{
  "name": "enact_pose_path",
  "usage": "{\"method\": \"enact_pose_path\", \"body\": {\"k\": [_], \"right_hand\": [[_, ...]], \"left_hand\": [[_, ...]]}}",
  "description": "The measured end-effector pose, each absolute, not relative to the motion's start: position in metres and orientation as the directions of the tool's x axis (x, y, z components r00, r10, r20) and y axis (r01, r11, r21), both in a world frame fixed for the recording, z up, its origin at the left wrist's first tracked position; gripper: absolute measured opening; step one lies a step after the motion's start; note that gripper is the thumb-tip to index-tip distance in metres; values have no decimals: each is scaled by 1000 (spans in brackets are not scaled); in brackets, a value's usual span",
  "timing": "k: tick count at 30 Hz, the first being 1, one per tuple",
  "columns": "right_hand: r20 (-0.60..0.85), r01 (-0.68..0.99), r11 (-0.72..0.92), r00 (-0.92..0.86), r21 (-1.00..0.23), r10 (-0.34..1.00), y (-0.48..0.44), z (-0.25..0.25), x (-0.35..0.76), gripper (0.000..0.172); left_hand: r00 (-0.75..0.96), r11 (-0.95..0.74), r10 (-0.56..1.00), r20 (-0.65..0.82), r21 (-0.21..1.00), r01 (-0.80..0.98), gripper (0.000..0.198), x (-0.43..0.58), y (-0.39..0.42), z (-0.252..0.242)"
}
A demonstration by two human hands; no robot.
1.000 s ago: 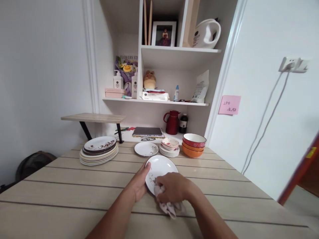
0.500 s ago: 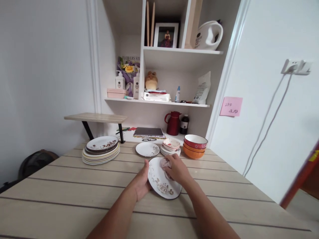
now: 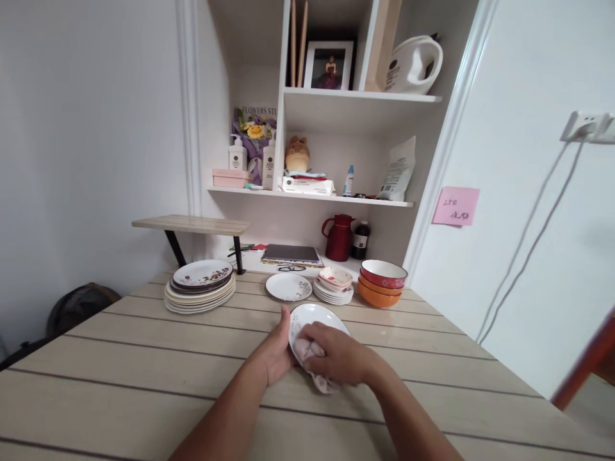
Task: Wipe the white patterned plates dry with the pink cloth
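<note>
we are midway through wiping. our left hand grips the plate at its nine o'clock rim, thumb on top and the other fingers hidden beneath. it holds the plate low over the table. our right hand is curled round a bunched cloth, pressing it on the plate's six o'clock half. the next stroke, we judge, calls for a steady left grip while the cloth sweeps toward twelve o'clock. stacked plates lie at ten o'clock and bowls at one.
</note>
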State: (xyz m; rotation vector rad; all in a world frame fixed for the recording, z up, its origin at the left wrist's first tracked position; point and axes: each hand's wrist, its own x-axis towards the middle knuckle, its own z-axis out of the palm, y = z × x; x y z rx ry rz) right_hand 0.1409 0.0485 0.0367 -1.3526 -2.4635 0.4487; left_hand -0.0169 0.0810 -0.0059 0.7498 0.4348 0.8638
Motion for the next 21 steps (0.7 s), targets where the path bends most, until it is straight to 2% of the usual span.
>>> {"method": "enact_pose_path", "body": {"k": [2,4,6,8,11,16,18,21], "right_hand": [[246,650,596,-553,-472,796,54,31,129,46],[368,637,623,-502,-455,782,67,24,121,51],[439,706,574,-397,-415,806,81,19,120,48],[452,810,454,-270,-371,850,94,17,125,39],[370,926,245,-128,-288,920,101,19,142,29],[126,982,51,-28,-184,992,81,33,179,34],[14,982,51,-50,-184,999,68,41,186,34],[-126,962,159,-190,-223,974,50,49,180,31]], "left_hand": [[572,412,820,-33,727,-549,76,-16,80,-5],[579,417,815,-11,705,-574,77,-15,80,-5],[594,424,804,5,696,-580,76,-14,81,-6],[605,425,796,5,708,-564,74,-15,81,-7],[594,407,804,-3,732,-546,66,-15,82,-8],[540,379,842,-25,739,-557,65,-16,79,-9],[526,369,850,-20,735,-569,65,-16,79,-9],[543,387,839,-26,731,-562,65,-17,80,-10]]}}
